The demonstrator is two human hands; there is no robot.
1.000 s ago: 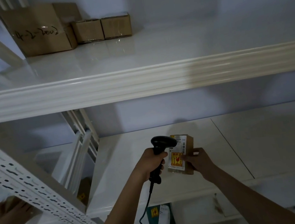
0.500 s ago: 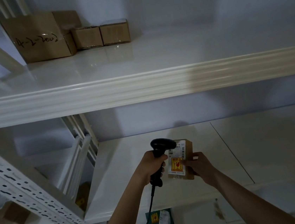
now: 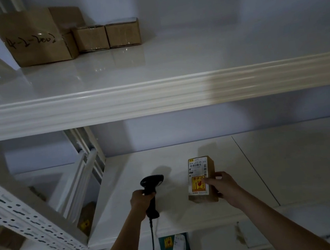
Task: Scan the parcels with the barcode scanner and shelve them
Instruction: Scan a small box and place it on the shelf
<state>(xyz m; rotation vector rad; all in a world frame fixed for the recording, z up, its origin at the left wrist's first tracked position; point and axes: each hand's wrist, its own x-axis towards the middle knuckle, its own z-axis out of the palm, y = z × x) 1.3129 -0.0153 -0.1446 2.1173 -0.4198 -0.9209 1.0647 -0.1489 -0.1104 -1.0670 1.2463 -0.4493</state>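
Parcel on the middle shelf point(image 3: 288, 164)

Right hand point(image 3: 223, 188) grips the labelled parcel point(image 3: 201, 179) standing there — left hand point(image 3: 141, 202) fist-closed on the barcode scanner point(image 3: 151, 190); three cardboard boxes point(image 3: 90, 37) on the upper shelf point(image 3: 177, 92).

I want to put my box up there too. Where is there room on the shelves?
Upper white shelf: bare everywhere right of the three brown cardboard boxes crowded into its back-left corner. Lower white shelf: bare right of the seam; the middle is busy with the small labelled cardboard parcel, right hand, and left hand holding the black barcode scanner.
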